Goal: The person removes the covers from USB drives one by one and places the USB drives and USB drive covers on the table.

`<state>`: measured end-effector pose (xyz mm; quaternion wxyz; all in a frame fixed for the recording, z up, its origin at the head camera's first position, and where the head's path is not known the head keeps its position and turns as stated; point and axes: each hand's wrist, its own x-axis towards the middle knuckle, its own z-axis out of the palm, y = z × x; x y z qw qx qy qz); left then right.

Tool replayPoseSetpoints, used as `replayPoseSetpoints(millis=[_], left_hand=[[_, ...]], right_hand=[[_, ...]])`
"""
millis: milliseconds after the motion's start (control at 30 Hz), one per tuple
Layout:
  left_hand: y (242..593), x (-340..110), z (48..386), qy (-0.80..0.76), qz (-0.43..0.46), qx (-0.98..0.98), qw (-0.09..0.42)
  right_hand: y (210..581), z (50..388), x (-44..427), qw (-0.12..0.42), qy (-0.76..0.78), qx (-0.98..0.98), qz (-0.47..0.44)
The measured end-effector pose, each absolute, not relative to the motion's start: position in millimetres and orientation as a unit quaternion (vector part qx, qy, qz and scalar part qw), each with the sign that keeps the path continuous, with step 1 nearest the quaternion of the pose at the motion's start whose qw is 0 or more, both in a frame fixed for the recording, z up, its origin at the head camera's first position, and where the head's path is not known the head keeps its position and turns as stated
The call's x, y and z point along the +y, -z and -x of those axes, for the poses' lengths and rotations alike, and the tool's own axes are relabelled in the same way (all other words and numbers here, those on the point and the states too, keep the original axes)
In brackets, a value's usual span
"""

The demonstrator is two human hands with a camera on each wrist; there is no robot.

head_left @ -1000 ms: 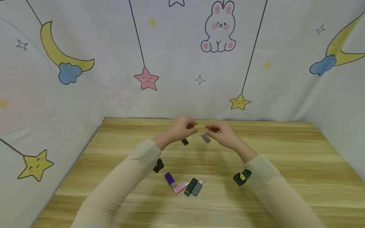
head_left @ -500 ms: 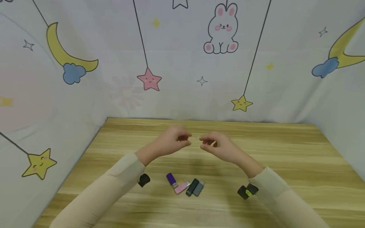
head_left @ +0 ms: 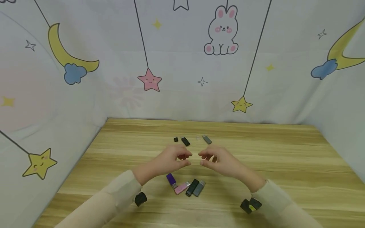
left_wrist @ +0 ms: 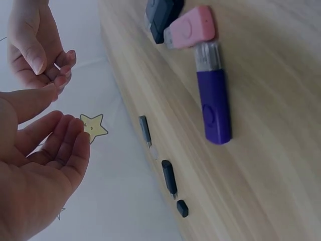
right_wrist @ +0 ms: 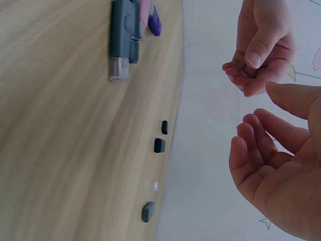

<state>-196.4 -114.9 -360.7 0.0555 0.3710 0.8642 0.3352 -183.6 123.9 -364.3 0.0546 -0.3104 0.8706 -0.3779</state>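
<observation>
My left hand [head_left: 172,160] and right hand [head_left: 220,161] hover above the table, facing each other with a small gap between. Their fingers are loosely bent, and the wrist views show nothing in either palm. Nearer to me lie a purple USB stick [head_left: 171,179], a pink USB stick [head_left: 181,188], a black USB stick [head_left: 192,187] and a grey USB stick [head_left: 198,189], grouped close together. Beyond the hands sit a small black cap [head_left: 176,139], a second black USB stick [head_left: 185,141], a clear cap [head_left: 198,138] and a second grey USB stick [head_left: 207,139].
The wood-grain table [head_left: 271,152] ends at a white curtain [head_left: 182,101] printed with stars, moons and a rabbit. More curtain hangs along both sides. A dark wrist device sits under each sleeve.
Both hands have come back toward me, away from the table's far edge, with fingers still loosely bent. The far row of USB sticks and caps now shows in full.
</observation>
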Motion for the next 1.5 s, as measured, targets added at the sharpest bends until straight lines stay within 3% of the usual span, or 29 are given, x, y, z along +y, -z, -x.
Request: replayPoseSetpoints(millis=[600,933,1500], left_hand=[[392,-96,166,-0.352,-0.383,0.845,0.123],[404,-85,149,-0.341,-0.36,0.859,0.128],[407,-80,150,-0.299,-0.302,0.897,0.12]], right_hand=[[399,173,122,0.106,0.384,0.852,0.34],[408,174,121,0.119,0.37,0.853,0.347],[416,181,119,0.172,0.317,0.867,0.342]])
